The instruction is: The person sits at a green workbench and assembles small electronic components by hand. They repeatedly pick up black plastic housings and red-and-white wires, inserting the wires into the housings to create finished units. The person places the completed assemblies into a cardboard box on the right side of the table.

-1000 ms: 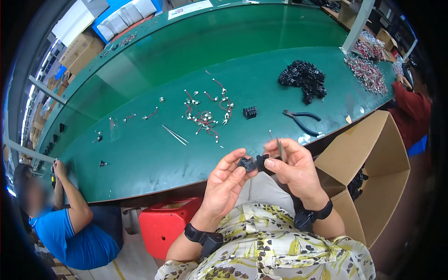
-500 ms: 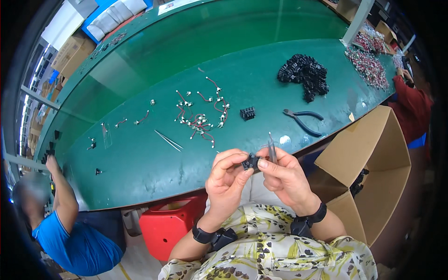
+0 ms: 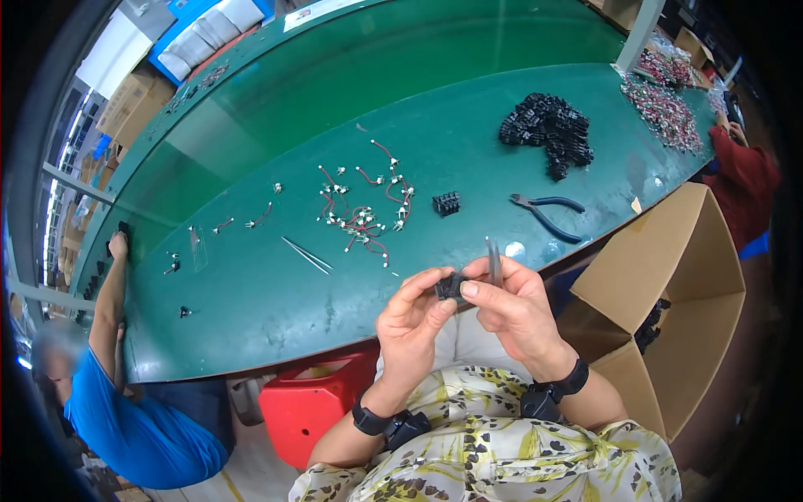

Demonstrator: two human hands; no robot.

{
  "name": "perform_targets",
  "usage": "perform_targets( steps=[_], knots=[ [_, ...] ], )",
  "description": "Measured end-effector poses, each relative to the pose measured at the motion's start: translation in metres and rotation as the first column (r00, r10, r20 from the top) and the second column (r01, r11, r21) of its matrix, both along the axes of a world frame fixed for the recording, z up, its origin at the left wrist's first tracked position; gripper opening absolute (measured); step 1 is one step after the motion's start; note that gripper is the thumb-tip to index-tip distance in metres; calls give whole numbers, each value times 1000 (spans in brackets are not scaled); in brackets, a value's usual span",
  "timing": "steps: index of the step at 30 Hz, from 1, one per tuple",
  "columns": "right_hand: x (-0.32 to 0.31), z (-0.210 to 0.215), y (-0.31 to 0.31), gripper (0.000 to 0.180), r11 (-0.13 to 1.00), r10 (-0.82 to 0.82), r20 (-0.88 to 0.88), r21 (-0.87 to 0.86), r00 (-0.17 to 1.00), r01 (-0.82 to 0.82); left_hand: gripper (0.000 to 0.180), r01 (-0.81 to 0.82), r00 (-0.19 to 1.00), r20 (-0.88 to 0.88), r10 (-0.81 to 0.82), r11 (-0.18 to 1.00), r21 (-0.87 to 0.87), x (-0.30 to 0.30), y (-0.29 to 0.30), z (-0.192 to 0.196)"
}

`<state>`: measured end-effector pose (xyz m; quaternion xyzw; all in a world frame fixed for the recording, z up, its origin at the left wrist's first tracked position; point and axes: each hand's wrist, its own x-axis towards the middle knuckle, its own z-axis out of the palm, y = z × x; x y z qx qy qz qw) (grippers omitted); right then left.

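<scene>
Between my two hands, just off the table's front edge, is a small black plastic block (image 3: 450, 286). The fingertips and thumb of my left hand (image 3: 410, 322) pinch its left side. My right hand (image 3: 514, 309) has thumb and fingers closed at the block's right side, and grey metal tweezers (image 3: 494, 261) stick up from between its fingers. Part of the block is covered by my fingertips. Beyond my hands, a similar black block (image 3: 446, 203) lies on the green table (image 3: 276, 309), near a loose group of red wires with white connectors (image 3: 360, 219).
Cutting pliers (image 3: 548, 216) lie at right, with a heap of black blocks (image 3: 548, 134) behind them. A second pair of tweezers (image 3: 307, 256) lies left of centre. An open cardboard box (image 3: 661, 293) stands at my right, a red stool (image 3: 314, 406) at left. Co-workers sit on both sides.
The whole view has shifted slightly. My hands keep the black block and tweezers in nearly the same pose. The co-worker at left has reached farther along the table's edge.
</scene>
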<state>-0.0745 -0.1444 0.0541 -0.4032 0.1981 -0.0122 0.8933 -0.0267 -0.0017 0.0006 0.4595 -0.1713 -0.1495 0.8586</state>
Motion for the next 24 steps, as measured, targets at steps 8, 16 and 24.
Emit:
perform_targets(
  steps=[8, 16, 24],
  knots=[
    [3, 2, -20, 19, 1000, -7, 37, -24, 999, 8, 42, 87, 943, -306, -131, 984, -155, 8, 7, 8],
    [-1, -5, -27, 20, 893, 179, 119, -437, 977, -110, 42, 286, 864, -386, -324, 946, -154, 15, 19, 4],
    [5, 22, -39, 19, 398, 522, 35, -894, 852, -208, 37, 481, 816, -417, -400, 870, 107, 15, 28, 22]
  ],
)
